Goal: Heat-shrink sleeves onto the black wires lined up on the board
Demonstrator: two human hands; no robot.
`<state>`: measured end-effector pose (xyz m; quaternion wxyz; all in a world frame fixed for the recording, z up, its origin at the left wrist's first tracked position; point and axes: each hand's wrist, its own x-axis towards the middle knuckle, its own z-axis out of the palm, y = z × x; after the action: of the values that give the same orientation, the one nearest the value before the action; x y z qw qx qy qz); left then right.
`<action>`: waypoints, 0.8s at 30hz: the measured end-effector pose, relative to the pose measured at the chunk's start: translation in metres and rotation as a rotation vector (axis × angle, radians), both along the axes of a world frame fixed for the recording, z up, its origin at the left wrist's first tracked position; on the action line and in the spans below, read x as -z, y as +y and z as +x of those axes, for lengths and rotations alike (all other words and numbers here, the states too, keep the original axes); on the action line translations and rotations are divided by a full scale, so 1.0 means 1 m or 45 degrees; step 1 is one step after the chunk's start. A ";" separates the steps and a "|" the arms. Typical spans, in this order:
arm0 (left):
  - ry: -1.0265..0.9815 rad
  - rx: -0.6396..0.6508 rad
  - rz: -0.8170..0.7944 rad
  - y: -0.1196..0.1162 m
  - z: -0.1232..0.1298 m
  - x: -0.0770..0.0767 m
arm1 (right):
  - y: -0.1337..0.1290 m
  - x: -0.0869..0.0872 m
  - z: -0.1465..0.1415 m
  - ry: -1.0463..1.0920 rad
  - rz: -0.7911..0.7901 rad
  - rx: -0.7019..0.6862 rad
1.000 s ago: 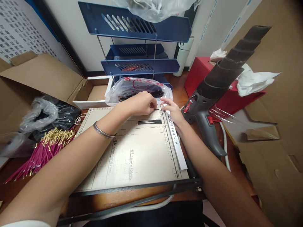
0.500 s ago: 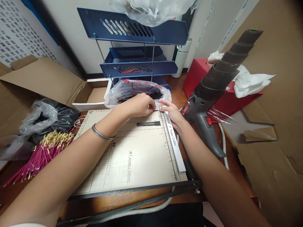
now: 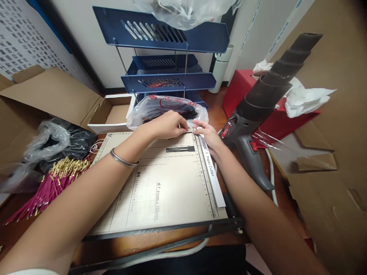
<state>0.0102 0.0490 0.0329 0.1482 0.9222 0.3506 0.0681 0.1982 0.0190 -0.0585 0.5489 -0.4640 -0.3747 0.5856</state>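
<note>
1. In the head view the left hand [image 3: 168,125] lies on the far edge of the paper cutter board [image 3: 160,183], its fingers curled and pinched on the end of a thin black strip [image 3: 187,132] that lies along that edge.
2. The right hand [image 3: 208,135] is just beside it, fingers stretched out flat, fingertips pressing the white ruler bar [image 3: 210,172] of the cutter at the strip's other end; this hand grips nothing.
3. A small bundle of black strips [image 3: 180,149] lies loose on the board just nearer the person than both hands, touching neither.
4. Right behind the hands sits a clear plastic bag [image 3: 168,107] holding more black strips, in front of a blue tray rack [image 3: 169,57].
5. To the right of the right hand stands a grey heat gun [image 3: 252,126], nozzle pointing up, beside a red box [image 3: 258,103].
6. Well to the left of the left arm lies a heap of pink wires [image 3: 48,185] with gold tips, near a black plastic bag [image 3: 57,139] and an open cardboard box [image 3: 48,91].
7. A silver bangle [image 3: 123,160] sits on the left wrist.
</note>
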 end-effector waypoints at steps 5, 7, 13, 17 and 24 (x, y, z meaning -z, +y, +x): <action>-0.023 -0.055 -0.106 0.002 -0.006 -0.003 | 0.002 0.002 0.001 -0.045 0.023 -0.042; -0.002 -0.070 -0.140 0.003 -0.006 -0.003 | 0.003 0.004 0.002 -0.091 0.055 -0.057; 0.034 -0.089 -0.119 0.004 -0.007 -0.002 | 0.003 0.004 0.002 -0.154 0.103 -0.062; 0.073 -0.101 -0.153 0.003 -0.008 -0.005 | 0.001 0.001 0.001 -0.163 0.108 -0.076; 0.081 -0.066 -0.137 0.001 -0.008 -0.008 | -0.004 -0.004 -0.004 -0.076 0.023 -0.019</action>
<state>0.0026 0.0502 0.0408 0.1846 0.9052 0.3821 0.0234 0.1942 0.0148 -0.0544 0.5372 -0.4737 -0.3996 0.5721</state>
